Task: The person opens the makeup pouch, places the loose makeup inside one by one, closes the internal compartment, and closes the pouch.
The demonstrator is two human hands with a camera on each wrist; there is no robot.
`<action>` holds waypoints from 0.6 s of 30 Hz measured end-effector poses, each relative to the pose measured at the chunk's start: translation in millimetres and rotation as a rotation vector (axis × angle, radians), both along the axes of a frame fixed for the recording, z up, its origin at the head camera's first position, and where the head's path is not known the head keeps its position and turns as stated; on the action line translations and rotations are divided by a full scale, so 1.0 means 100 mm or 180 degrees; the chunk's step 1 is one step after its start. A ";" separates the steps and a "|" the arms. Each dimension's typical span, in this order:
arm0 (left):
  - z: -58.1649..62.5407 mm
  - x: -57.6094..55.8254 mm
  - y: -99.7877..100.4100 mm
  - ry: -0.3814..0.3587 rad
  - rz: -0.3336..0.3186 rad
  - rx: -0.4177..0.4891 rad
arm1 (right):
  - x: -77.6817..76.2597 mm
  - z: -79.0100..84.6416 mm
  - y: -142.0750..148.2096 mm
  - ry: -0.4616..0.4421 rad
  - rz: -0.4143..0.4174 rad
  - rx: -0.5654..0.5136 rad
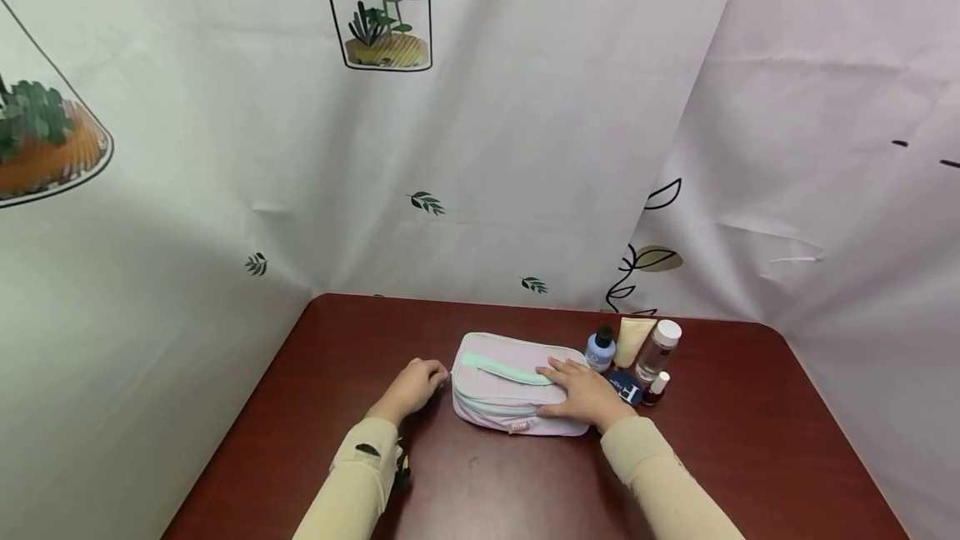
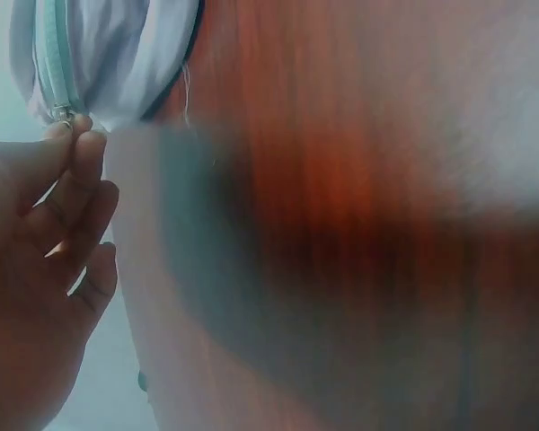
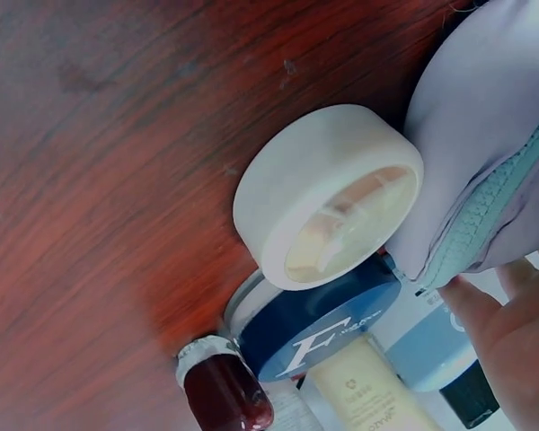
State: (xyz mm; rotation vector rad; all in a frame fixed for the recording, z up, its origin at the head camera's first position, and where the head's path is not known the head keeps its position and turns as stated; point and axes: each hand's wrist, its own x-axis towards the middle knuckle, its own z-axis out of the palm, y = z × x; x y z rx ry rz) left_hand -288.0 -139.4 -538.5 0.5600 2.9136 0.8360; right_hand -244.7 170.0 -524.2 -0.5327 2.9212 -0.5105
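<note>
Backdrop (image 1: 525, 148), pale cloth with leaf and plant prints, hangs behind and to the sides of the table. Table (image 1: 712, 457) dark red-brown, a bit glossy. Pink bag (image 1: 502, 395) lies on it around the middle, mint handle (image 1: 510, 372) across the top, mint zipper (image 2: 56, 54) along the side. Sleeves (image 1: 352, 465) cream, both arms in from the near edge. Right hand (image 1: 581, 390) rests on the bag's right end, fingers spread on top by the handle, thumb toward the front. Left hand (image 1: 412, 387) at the bag's left end, thumb and forefinger pinching the zipper pull (image 2: 64, 116), other fingers bent loosely. Toiletries grouped just right of bag: clear bottle (image 1: 657, 351), white cap, upright; pale yellow tube (image 1: 633, 341) between it and blue bottle (image 1: 600, 352), black cap, near bag's back right corner. White ring (image 3: 287, 193) just beside bag's right end, hidden in head view; can't tell if touching. Navy round case (image 1: 626, 387) next to it, white letter F. Smallest bottle: dark red nail polish (image 1: 656, 390), white cap, near side of clear bottle.
</note>
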 end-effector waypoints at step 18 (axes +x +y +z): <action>0.03 0.62 0.30 0.0225 0.0590 0.0131 | 0.03 0.01 -0.03 0.0092 -0.0154 -0.0020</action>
